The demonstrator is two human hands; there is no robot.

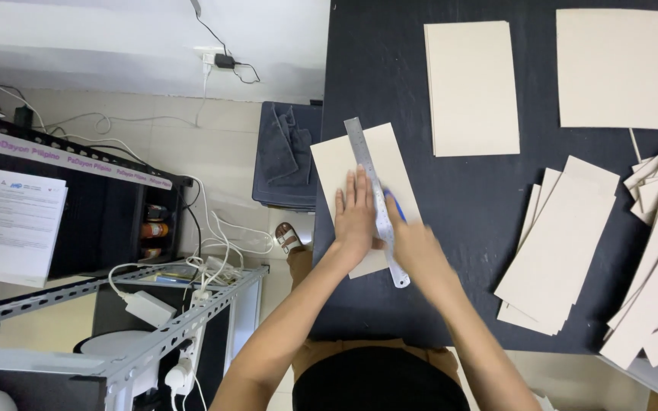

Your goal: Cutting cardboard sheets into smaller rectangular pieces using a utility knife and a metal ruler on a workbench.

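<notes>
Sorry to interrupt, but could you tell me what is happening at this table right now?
A person is working at a dark table. The left hand lies flat on a sheet of grey board, pressing a metal ruler down along it. The right hand holds a blue tool against the ruler's edge; it is blurred, so its kind is unclear. Two larger boards lie further up the table, and piles of narrow strips sit to the right.

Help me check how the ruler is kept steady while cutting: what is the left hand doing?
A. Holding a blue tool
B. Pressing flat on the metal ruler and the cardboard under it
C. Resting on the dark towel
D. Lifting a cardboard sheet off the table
B: the left hand lies flat, fingers spread, against the metal ruler on the cardboard sheet, while the right hand holds the blue tool.
</notes>
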